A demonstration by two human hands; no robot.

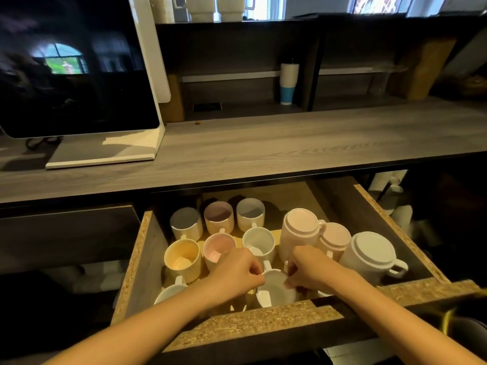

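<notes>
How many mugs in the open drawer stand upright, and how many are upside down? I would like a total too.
Upright mugs: 8, counting the white mug held by the left hand and right hand
Upside-down mugs: 3
Total: 11

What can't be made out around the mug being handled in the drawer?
Head view:
white mug: lower body hidden behind drawer front.
left hand, right hand: fingertips tucked out of sight at the rim.
front-left mug: mostly covered by the left forearm.
</notes>
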